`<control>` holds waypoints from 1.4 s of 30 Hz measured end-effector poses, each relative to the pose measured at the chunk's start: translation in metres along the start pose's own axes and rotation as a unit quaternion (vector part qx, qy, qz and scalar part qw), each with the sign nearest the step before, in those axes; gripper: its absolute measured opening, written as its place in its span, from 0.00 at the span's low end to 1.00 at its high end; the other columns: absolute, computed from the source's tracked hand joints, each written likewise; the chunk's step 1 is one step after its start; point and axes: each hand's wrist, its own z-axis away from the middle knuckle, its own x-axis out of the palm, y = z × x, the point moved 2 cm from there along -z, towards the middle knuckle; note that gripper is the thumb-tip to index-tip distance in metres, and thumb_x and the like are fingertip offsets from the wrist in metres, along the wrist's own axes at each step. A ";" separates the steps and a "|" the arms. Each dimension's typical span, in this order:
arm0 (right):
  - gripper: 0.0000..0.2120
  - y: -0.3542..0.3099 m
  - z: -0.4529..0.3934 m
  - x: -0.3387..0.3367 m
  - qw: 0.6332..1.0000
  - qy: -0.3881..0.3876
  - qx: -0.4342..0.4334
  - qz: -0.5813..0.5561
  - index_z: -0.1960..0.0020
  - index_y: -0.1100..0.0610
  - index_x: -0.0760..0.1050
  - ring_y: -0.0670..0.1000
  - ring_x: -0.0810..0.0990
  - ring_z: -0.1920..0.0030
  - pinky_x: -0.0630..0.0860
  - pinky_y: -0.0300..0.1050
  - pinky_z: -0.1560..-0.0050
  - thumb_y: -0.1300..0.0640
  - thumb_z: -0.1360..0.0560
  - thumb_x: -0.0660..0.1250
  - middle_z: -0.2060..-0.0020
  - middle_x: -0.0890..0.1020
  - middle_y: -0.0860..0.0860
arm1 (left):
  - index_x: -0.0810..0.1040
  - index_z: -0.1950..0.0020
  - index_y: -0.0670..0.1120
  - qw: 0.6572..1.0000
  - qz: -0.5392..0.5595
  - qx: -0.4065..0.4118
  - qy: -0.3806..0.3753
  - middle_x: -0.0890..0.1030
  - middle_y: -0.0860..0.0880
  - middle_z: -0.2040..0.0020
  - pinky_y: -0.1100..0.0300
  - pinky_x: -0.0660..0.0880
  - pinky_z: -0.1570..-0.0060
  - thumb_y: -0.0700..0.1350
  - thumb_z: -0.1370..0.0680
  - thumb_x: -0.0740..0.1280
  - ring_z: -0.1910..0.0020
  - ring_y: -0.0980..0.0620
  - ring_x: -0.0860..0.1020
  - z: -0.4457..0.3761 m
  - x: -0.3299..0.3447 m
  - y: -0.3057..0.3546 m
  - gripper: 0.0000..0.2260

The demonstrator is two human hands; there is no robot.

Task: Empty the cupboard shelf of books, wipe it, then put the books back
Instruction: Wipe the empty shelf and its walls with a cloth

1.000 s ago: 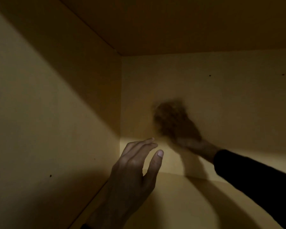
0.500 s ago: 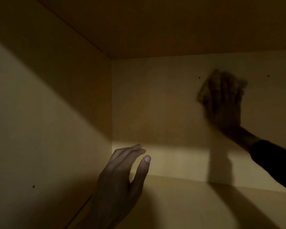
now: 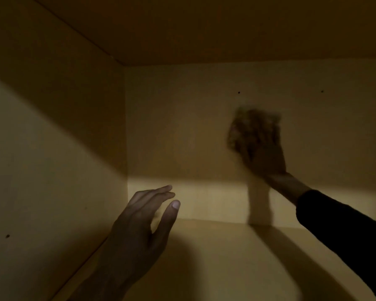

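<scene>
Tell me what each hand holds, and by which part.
Right hand presses a blurred cloth against the back panel; the exact hold cannot be told. Left hand holds nothing.

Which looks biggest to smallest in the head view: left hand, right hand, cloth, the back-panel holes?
1. left hand, though it is nearest the camera
2. right hand
3. cloth, blurred and partly under the fingers, so unsure against the right hand
4. back-panel holes

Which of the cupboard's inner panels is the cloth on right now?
The back panel: the right hand presses the cloth there, not on the left side panel.
</scene>
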 end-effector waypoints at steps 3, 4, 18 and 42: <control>0.27 0.004 0.016 -0.001 0.991 0.015 0.132 0.001 0.21 0.51 0.50 0.57 0.47 0.22 0.41 0.60 0.25 0.45 0.18 0.48 0.22 0.54 0.57 | 0.82 0.43 0.50 1.000 0.008 0.016 0.011 0.81 0.57 0.42 0.62 0.72 0.43 0.57 0.20 0.57 0.40 0.60 0.75 -0.004 0.004 0.010 0.18; 0.28 -0.008 0.037 0.005 0.997 -0.011 0.073 0.001 0.21 0.52 0.50 0.58 0.48 0.22 0.42 0.61 0.25 0.45 0.19 0.49 0.22 0.56 0.58 | 0.82 0.43 0.48 1.000 0.005 0.022 0.012 0.81 0.56 0.42 0.61 0.72 0.42 0.56 0.20 0.58 0.40 0.59 0.76 -0.007 0.006 0.015 0.18; 0.28 0.088 0.026 -0.035 0.994 -0.010 0.111 0.019 0.20 0.48 0.45 0.55 0.45 0.21 0.43 0.61 0.24 0.46 0.17 0.50 0.21 0.48 0.53 | 0.81 0.41 0.49 0.997 0.030 0.066 -0.023 0.81 0.56 0.41 0.70 0.68 0.40 0.58 0.20 0.57 0.38 0.62 0.73 -0.042 0.039 0.093 0.19; 0.30 0.145 0.151 -0.036 0.977 -0.192 -0.013 0.089 0.20 0.52 0.50 0.61 0.49 0.22 0.44 0.60 0.24 0.42 0.20 0.47 0.22 0.54 0.61 | 0.81 0.41 0.47 0.988 0.084 0.104 -0.083 0.81 0.54 0.41 0.61 0.72 0.41 0.57 0.19 0.56 0.38 0.58 0.74 -0.050 0.123 0.175 0.20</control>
